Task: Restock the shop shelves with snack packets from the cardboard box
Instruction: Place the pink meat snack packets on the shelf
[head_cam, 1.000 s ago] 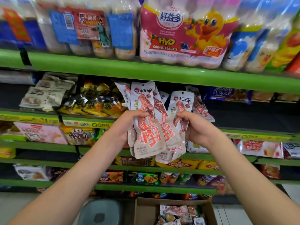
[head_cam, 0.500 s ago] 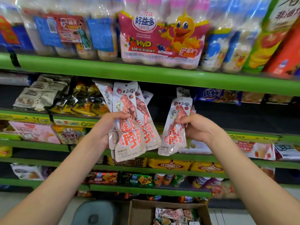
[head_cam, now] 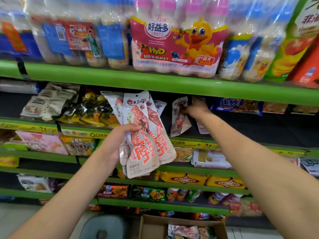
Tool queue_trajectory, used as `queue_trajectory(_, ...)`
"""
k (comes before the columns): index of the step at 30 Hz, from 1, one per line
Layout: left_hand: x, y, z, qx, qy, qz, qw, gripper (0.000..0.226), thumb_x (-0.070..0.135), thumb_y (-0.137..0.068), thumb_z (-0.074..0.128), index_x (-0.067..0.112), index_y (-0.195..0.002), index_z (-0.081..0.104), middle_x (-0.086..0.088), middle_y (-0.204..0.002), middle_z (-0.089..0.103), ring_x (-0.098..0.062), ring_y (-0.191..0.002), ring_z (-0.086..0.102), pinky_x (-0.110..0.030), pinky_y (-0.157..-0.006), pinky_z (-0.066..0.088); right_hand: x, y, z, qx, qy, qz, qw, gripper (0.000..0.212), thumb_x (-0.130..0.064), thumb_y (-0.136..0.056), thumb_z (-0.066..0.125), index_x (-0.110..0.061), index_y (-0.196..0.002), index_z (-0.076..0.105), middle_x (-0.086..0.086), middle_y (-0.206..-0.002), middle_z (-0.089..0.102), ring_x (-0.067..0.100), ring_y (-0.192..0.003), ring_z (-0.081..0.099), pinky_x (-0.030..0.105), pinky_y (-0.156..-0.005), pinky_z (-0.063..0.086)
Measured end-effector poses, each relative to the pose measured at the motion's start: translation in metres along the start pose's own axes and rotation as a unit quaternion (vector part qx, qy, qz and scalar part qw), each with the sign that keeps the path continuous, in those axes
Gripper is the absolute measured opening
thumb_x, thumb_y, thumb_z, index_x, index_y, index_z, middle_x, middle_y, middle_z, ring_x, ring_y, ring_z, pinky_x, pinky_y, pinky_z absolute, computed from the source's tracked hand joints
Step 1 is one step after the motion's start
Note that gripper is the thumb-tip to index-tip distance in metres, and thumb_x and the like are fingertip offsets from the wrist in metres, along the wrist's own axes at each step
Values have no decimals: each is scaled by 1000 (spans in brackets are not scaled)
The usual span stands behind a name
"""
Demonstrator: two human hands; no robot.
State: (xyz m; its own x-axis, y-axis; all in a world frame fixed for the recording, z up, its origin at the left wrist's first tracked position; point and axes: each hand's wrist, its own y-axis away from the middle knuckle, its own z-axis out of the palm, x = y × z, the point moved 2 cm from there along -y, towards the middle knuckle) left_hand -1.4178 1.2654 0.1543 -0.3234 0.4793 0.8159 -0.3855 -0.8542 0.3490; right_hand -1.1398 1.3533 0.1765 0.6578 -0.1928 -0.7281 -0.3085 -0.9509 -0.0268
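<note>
My left hand (head_cam: 119, 144) grips a fan of several white snack packets (head_cam: 143, 145) with red lettering, held up in front of the second shelf. My right hand (head_cam: 195, 109) reaches into the dark second shelf (head_cam: 259, 128) and pinches one white packet (head_cam: 179, 118) of the same kind, which stands tilted near the shelf's front edge. Another packet (head_cam: 201, 129) lies half hidden behind my right forearm. The open cardboard box (head_cam: 151, 226) sits on the floor at the bottom, with more packets (head_cam: 183, 231) inside.
Bottled drink multipacks (head_cam: 176, 45) fill the top green shelf. Yellow and white snack bags (head_cam: 89, 111) lie left of my packets on the second shelf; blue packs (head_cam: 236, 105) lie right. Lower shelves hold biscuits and chips. A grey stool (head_cam: 103, 228) stands beside the box.
My right hand has carried one packet away from the bundle, up and right into the second shelf. My left hand still holds the remaining packets in much the same place.
</note>
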Motion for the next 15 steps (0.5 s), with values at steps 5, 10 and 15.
queue_trajectory(5, 1, -4, -1, 4, -3, -2, 1000, 32, 18, -62, 75, 4, -90, 68, -14, -77, 72, -29, -64, 71, -38, -61, 60, 2, 4, -4, 37, 128, -73, 988, 32, -28, -94, 60, -14, -122, 66, 11, -128, 65, 29, -114, 61, 25, -82, 42)
queue_trajectory(10, -2, -15, 3, 14, -16, -11, 1000, 30, 19, -62, 75, 7, -88, 68, -10, -75, 72, -25, -61, 70, -36, -68, 60, -5, 46, 16, -92, 279, -179, 939, 36, -35, -93, 53, -21, -124, 64, 12, -137, 59, 32, -116, 60, 33, -90, 48)
queue_trajectory(15, -5, -24, 13, 14, -26, -22, 999, 28, 18, -61, 75, 7, -85, 68, -8, -67, 72, -24, -55, 70, -32, -55, 59, 11, 60, 31, -120, 332, -188, 916, 31, -30, -98, 44, -9, -101, 67, 20, -113, 65, 31, -97, 59, 32, -75, 46)
